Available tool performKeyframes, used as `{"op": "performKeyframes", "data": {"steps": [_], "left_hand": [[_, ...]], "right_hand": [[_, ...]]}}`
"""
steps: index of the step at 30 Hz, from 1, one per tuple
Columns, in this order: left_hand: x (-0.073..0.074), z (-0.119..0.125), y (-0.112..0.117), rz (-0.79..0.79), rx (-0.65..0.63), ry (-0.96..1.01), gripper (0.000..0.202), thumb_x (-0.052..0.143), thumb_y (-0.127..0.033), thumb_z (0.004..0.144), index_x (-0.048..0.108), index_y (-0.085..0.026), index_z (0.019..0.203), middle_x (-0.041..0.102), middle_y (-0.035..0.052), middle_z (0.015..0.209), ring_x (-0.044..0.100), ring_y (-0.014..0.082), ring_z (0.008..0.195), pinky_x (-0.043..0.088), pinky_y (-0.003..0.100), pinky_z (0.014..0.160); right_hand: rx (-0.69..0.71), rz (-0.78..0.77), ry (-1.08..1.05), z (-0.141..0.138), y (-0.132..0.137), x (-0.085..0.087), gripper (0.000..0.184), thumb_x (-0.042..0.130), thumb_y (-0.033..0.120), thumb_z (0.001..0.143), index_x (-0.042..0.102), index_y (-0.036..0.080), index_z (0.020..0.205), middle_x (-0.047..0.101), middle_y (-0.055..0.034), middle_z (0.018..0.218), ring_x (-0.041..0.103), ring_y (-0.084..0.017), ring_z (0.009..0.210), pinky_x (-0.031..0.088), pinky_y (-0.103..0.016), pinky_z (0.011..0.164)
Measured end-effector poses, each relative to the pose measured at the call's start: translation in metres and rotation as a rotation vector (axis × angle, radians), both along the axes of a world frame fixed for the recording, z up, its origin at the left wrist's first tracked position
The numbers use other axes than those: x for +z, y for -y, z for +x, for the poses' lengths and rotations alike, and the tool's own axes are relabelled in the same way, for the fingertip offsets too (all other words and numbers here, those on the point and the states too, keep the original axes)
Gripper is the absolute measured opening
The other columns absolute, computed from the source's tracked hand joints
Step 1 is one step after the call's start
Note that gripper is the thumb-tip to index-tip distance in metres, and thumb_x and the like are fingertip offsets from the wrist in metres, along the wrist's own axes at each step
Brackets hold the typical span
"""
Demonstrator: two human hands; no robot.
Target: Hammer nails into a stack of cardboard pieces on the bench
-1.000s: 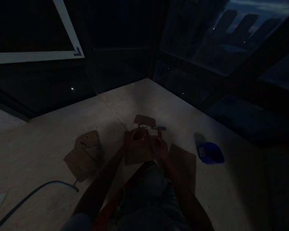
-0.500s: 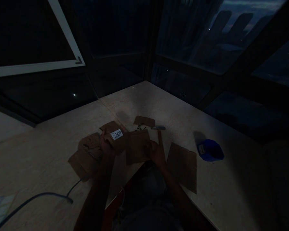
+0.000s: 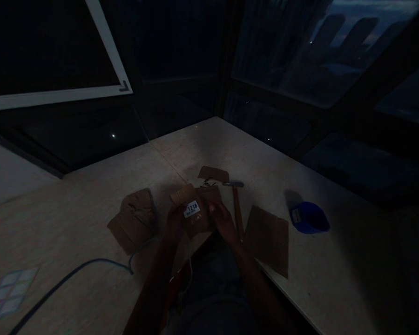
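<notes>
My left hand [image 3: 174,223] grips a brown cardboard piece [image 3: 199,225] by its left side; a white label [image 3: 191,209] printed 1218 faces up on it. At the right edge of the cardboard is my right hand [image 3: 223,222], its thumb on top and fingers curled under, mostly hidden. Another cardboard piece [image 3: 213,194] lies partly covered behind the held one. Beyond it, several small dark nail-like pieces [image 3: 208,183] lie by a cardboard strip [image 3: 213,173]. A hammer [image 3: 238,214] with a wooden handle rests just right of my right hand.
Folded cardboard [image 3: 131,221] with dark bits on it lies at left, near a blue cable [image 3: 87,264]. To the right are a flat cardboard sheet [image 3: 268,239] and a blue container [image 3: 310,217]. Dark windows border the pale surface [image 3: 181,158]; its front edge is near my body.
The labelled cardboard has moved right, in front of the other piece, with my left hand holding it. My right hand has come to its right edge. The view has shifted slightly.
</notes>
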State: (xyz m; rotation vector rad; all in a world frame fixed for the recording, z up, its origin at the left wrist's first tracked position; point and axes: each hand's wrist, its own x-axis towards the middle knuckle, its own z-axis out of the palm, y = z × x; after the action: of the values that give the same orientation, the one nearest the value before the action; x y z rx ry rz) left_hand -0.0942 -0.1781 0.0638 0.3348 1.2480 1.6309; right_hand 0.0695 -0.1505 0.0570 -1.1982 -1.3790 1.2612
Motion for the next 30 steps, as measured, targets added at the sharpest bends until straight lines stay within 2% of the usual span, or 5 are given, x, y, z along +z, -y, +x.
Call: {"op": "performKeyframes", "data": {"steps": [5,11,17,24,30], "left_hand": [[0.003,0.002,0.01,0.055,-0.063,-0.432,0.033,0.069,-0.04,0.077,0.074,-0.019,0.101,0.078,0.0077,0.101,0.073,0.0275,0.091,0.06,0.04,0.081],[0.007,0.008,0.028,0.244,-0.341,-1.093,0.054,0.047,-0.017,0.081,0.068,-0.026,0.13,0.068,0.004,0.133,0.056,0.026,0.133,0.041,0.049,0.117],[-0.007,0.024,0.037,0.283,-0.455,-1.346,0.065,0.043,-0.013,0.087,0.046,-0.024,0.151,0.049,0.0092,0.154,0.04,0.0267,0.147,0.035,0.05,0.121],[-0.009,0.021,0.043,0.289,-0.311,-1.233,0.093,0.071,-0.041,0.081,0.024,-0.022,0.159,0.024,0.0159,0.166,0.01,0.0377,0.155,0.02,0.06,0.123],[-0.017,0.013,0.03,-0.075,-0.113,-0.492,0.071,0.08,-0.045,0.071,0.056,-0.026,0.135,0.066,0.0147,0.132,0.064,0.0358,0.119,0.058,0.05,0.094]], "right_hand": [[-0.006,0.013,-0.045,-0.01,0.005,0.016,0.05,0.064,0.057,0.086,0.066,0.024,0.124,0.068,-0.0096,0.131,0.062,-0.027,0.122,0.047,-0.042,0.106],[0.041,-0.1,-0.087,-0.007,0.021,0.029,0.044,0.063,0.062,0.086,0.073,0.024,0.104,0.076,-0.0063,0.108,0.069,-0.028,0.105,0.054,-0.04,0.094],[0.006,-0.197,-0.171,0.007,0.03,0.024,0.043,0.071,0.057,0.079,0.074,0.022,0.104,0.077,-0.0051,0.104,0.072,-0.027,0.097,0.055,-0.04,0.092],[-0.128,-0.256,-0.235,0.039,0.037,0.01,0.04,0.066,0.053,0.08,0.074,0.022,0.103,0.078,-0.0083,0.101,0.074,-0.029,0.093,0.058,-0.042,0.084],[-0.141,-0.233,-0.203,0.04,0.037,0.003,0.039,0.068,0.059,0.08,0.074,0.025,0.1,0.078,-0.0068,0.102,0.074,-0.028,0.092,0.059,-0.041,0.082]]}}
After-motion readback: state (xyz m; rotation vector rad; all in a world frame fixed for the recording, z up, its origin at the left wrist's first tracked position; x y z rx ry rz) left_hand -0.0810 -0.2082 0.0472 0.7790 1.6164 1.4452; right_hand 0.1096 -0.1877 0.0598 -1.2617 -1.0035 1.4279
